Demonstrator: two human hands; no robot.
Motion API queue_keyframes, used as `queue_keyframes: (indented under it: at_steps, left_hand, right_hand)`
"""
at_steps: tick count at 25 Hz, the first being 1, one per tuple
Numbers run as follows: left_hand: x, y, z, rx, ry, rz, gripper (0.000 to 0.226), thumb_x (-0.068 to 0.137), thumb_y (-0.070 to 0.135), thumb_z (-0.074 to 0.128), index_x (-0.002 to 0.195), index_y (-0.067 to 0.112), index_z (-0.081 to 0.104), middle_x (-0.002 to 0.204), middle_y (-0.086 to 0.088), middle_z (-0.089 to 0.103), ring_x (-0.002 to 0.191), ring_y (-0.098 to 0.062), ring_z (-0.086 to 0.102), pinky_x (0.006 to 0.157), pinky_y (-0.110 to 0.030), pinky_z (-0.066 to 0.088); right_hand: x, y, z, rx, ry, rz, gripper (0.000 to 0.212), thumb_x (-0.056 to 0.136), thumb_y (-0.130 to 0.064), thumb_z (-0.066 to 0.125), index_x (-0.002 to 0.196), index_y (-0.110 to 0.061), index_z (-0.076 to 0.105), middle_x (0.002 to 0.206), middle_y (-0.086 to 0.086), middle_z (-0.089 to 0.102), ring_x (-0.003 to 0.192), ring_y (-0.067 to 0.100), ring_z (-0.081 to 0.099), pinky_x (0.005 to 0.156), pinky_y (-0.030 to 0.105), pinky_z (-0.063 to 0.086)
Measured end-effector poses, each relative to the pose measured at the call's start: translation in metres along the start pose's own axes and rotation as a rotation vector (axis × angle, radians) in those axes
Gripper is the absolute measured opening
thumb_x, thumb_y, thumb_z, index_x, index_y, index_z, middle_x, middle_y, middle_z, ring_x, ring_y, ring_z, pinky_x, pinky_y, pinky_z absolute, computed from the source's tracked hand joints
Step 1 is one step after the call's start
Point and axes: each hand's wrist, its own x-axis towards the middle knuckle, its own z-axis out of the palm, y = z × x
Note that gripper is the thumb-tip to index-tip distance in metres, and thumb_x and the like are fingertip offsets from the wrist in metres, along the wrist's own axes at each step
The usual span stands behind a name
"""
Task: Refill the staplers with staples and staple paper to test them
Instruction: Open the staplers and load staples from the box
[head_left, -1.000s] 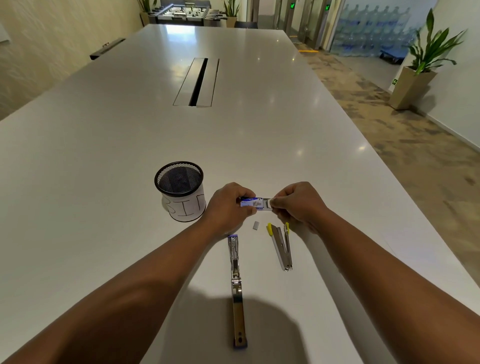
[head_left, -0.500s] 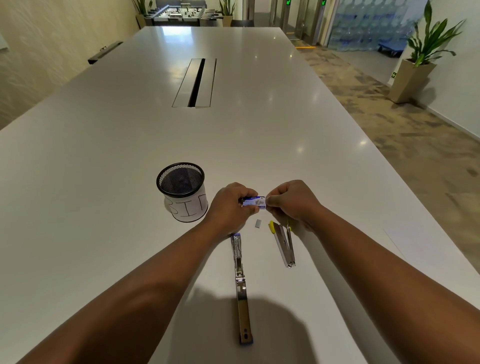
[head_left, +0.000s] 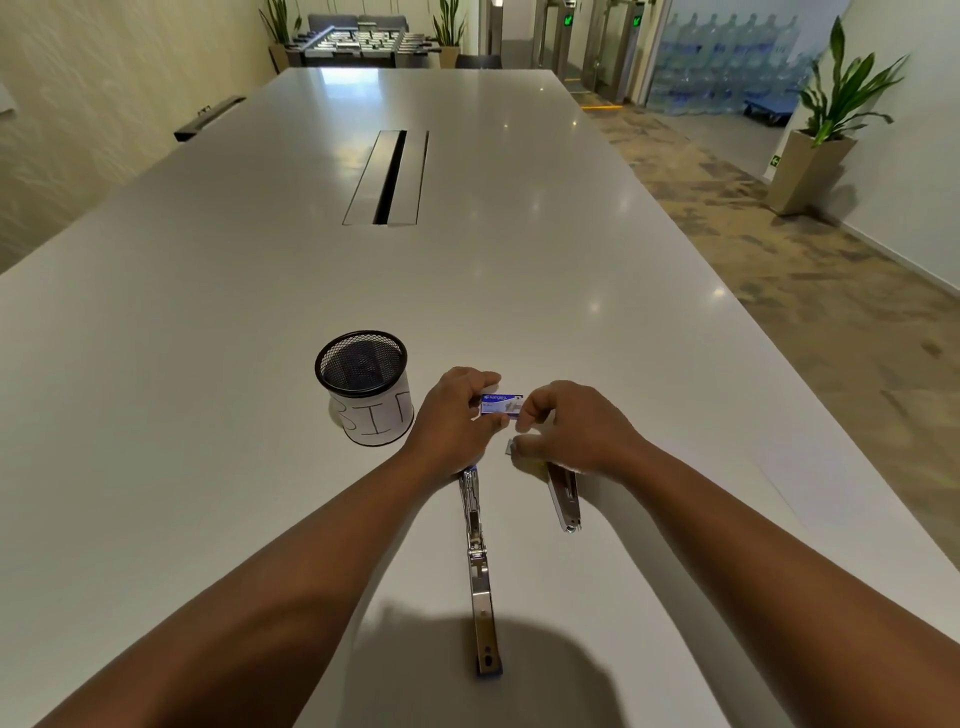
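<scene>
— Blue cardboard, that small staple box (head_left: 501, 404): who has it?
— In the head view, the left hand (head_left: 457, 415) pinches its left end above the glossy white table (head_left: 519, 286). The right hand (head_left: 571, 434) is beside its other end, fingers curled; whether it holds anything, I cannot tell.
— The staplers?
— The long chrome stapler (head_left: 478, 561) lies folded open; the shorter chrome stapler (head_left: 563, 501) sits partly under the right hand (a loose staple strip (head_left: 510, 447) lies just beside).
— Risk?
— A loosely shut box could spill staples, I'd judge
</scene>
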Motion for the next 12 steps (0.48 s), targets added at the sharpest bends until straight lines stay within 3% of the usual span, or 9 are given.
queue_keyframes:
  at_steps: [4, 6, 9, 12]
  left_hand:
    - [-0.013, -0.002, -0.005, -0.038, 0.035, -0.056, 0.04, 0.089, 0.004, 0.069, 0.127, 0.018, 0.063, 0.12, 0.004, 0.055, 0.098, 0.001, 0.058, 0.077, -0.001, 0.045]
    - [-0.024, -0.004, -0.006, -0.171, 0.035, -0.154, 0.036, 0.089, 0.001, 0.067, 0.118, 0.022, 0.065, 0.118, 0.003, 0.06, 0.095, -0.002, 0.061, 0.079, -0.008, 0.048]
    - [-0.039, -0.004, -0.011, -0.502, -0.013, -0.287, 0.025, 0.092, 0.001, 0.064, 0.11, 0.018, 0.069, 0.106, -0.008, 0.069, 0.086, -0.018, 0.06, 0.08, -0.034, 0.05]
    - [-0.056, 0.003, -0.022, -0.509, -0.036, -0.233, 0.018, 0.094, 0.006, 0.066, 0.105, 0.016, 0.075, 0.097, -0.008, 0.075, 0.087, -0.016, 0.067, 0.078, -0.024, 0.056]
  right_hand:
    - [-0.008, -0.005, 0.009, -0.166, 0.044, -0.008, 0.024, 0.063, -0.051, 0.072, 0.081, -0.036, 0.067, 0.092, -0.014, 0.062, 0.087, 0.012, 0.059, 0.078, 0.037, 0.038]
    - [-0.01, -0.01, 0.015, -0.203, 0.086, -0.022, 0.019, 0.067, -0.049, 0.071, 0.082, -0.036, 0.067, 0.091, -0.013, 0.063, 0.09, 0.014, 0.06, 0.079, 0.038, 0.034]
    - [-0.016, -0.012, 0.019, -0.254, 0.135, -0.076, 0.022, 0.07, -0.047, 0.069, 0.089, -0.035, 0.071, 0.098, -0.012, 0.066, 0.097, 0.017, 0.058, 0.082, 0.04, 0.032]
    - [-0.029, -0.015, 0.018, -0.169, 0.207, -0.142, 0.022, 0.069, -0.051, 0.065, 0.086, -0.039, 0.069, 0.101, -0.015, 0.067, 0.101, 0.015, 0.053, 0.085, 0.039, 0.027]
